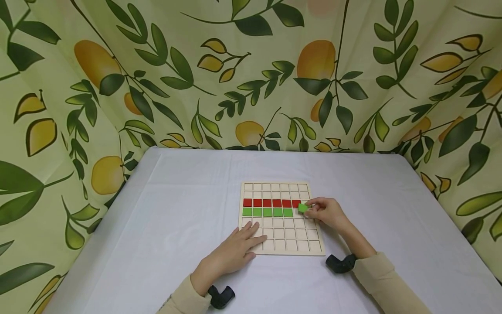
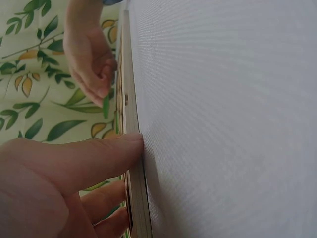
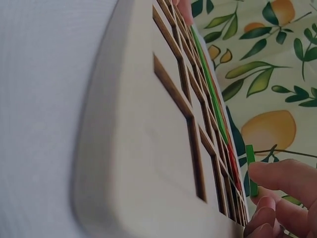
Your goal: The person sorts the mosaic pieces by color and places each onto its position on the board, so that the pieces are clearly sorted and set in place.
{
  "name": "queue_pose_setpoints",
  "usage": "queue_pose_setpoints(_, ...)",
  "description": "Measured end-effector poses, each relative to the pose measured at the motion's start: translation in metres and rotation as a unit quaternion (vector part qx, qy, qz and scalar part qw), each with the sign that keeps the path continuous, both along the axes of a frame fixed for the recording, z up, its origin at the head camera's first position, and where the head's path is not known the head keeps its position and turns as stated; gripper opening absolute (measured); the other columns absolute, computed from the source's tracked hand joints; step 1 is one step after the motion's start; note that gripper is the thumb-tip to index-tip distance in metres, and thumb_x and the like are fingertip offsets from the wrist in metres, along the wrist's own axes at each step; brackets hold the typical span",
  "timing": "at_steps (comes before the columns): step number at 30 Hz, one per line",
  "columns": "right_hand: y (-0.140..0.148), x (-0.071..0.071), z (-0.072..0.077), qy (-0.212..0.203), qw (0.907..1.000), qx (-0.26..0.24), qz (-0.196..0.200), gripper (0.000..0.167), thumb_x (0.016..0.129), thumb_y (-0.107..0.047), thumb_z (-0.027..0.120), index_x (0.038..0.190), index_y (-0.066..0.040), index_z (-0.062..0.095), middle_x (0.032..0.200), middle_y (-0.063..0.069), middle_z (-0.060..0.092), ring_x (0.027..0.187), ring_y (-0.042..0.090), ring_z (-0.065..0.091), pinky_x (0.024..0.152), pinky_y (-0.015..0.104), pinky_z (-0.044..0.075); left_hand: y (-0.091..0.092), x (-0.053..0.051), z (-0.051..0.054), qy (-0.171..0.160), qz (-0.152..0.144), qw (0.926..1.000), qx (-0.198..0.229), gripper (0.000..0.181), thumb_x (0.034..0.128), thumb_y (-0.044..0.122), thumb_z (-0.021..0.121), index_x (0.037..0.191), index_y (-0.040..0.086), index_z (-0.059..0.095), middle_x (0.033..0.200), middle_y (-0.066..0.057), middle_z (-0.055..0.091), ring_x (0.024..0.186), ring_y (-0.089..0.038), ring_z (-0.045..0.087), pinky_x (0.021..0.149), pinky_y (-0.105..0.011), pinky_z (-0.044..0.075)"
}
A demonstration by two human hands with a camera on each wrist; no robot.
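A pale wooden grid board (image 1: 284, 247) lies on the table, with a row of red square tiles (image 1: 266, 203) and below it a row of green square tiles (image 1: 267, 212) in its cells. Between thumb and fingers my right hand (image 1: 328, 213) pinches a loose green tile (image 1: 302, 208), tilted just above the right end of the green row. In the right wrist view that green tile (image 3: 251, 171) is seen edge-on, off the board. My left hand (image 1: 234, 250) rests with spread fingers on the board's lower left corner; its thumb (image 2: 106, 156) touches the front edge.
A white cloth (image 1: 188, 192) covers the table. Leaf-and-fruit patterned curtains (image 1: 251, 87) stand behind it and along both sides. Black curved wrist devices (image 1: 222, 297) sit at each cuff. Board cells above the red row and below the green row hold no tiles.
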State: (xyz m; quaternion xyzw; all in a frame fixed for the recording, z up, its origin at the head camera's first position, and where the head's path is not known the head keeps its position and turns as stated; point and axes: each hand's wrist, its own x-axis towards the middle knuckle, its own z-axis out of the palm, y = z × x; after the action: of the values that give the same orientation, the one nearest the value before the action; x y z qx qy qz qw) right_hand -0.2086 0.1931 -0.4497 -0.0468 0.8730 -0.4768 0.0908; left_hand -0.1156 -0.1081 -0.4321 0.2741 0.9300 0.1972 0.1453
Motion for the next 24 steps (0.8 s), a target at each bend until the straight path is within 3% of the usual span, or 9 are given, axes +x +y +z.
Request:
queue_pose_setpoints(14, -0.0038, 0.0013, -0.0016, -0.009, 0.9997, -0.013, 0.019, 0.032, 0.081, -0.005, 0.072, 0.108, 0.011, 0.064, 0.063, -0.004, 0.053, 0.048, 0.004, 0.044, 0.044, 0.019, 0.040, -0.0003, 0.0002, -0.0012, 0.012, -0.006, 0.9999, -0.005, 0.048, 0.0954, 0.018, 0.057, 0.142, 0.023, 0.049, 0.159, -0.009, 0.031, 0.151, -0.029, 0.024, 0.119, -0.055, 0.027)
queue_pose_setpoints(24, -0.0054, 0.0012, -0.0025, 0.000, 0.9995, 0.006, 0.032, 0.028, 0.081, -0.004, 0.072, 0.105, 0.010, 0.066, 0.064, -0.002, 0.053, 0.050, 0.005, 0.044, 0.044, 0.018, 0.040, -0.0004, -0.0004, -0.0023, 0.006, -0.003, 1.0000, -0.007, 0.048, 0.0951, 0.018, 0.057, 0.142, 0.024, 0.048, 0.160, -0.009, 0.031, 0.151, -0.030, 0.025, 0.119, -0.055, 0.027)
